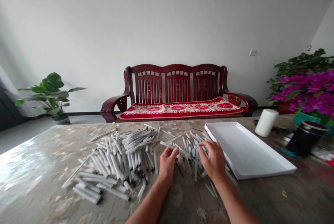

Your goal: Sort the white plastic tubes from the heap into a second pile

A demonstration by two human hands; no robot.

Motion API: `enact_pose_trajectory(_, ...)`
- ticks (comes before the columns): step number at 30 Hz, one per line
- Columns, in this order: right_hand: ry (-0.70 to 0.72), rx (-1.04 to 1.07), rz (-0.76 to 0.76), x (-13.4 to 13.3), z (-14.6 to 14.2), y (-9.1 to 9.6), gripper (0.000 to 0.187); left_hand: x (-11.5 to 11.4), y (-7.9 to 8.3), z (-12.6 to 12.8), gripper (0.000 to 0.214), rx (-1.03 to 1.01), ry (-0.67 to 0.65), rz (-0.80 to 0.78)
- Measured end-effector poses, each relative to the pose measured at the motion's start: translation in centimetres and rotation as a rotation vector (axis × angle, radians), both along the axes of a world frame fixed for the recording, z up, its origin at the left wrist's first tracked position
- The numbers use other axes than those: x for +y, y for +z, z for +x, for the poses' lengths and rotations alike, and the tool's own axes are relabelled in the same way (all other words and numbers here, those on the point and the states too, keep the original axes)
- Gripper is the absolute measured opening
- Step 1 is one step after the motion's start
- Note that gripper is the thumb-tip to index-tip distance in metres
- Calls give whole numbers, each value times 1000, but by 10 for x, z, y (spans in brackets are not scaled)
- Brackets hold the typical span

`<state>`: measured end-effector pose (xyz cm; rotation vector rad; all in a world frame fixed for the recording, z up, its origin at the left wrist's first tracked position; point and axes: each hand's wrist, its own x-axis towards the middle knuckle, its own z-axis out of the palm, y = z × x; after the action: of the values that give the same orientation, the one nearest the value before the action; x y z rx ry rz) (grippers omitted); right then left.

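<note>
A large heap of white pen barrels (122, 159) covers the marble table (39, 178) left of centre, and a smaller scatter of pen parts (190, 144) lies in front of me. My left hand (167, 163) pinches one white pen barrel (169, 145) that points left and away. Over the smaller scatter rests my right hand (212, 159), its fingers curled down among the pieces; what it grips, if anything, is hidden.
A white rectangular tray (247, 152) lies to the right. Beyond it stand a white cylinder (266, 122) and a black cup (306, 137). Purple flowers (310, 91) sit at far right. A red wooden bench (177, 93) and a potted plant (50, 95) stand by the wall.
</note>
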<state>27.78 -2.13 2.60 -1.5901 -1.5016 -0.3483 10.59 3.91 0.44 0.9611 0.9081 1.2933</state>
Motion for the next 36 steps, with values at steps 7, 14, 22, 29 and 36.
enact_pose_trajectory(7,268,28,-304,-7,-36,8,22,-10,7,8,45,-89,-136,70)
enact_pose_trajectory(14,426,228,-428,-3,-30,6,33,-4,15,0,55,-413,-143,-86)
enact_pose_trajectory(22,193,-144,-302,-5,-34,3,24,7,9,-2,43,-369,36,-138)
enact_pose_trajectory(29,1,-305,-301,-3,-26,-5,13,19,-2,-10,22,161,23,6)
enact_pose_trajectory(36,10,-261,-272,-8,-36,2,13,22,12,-30,38,728,93,318)
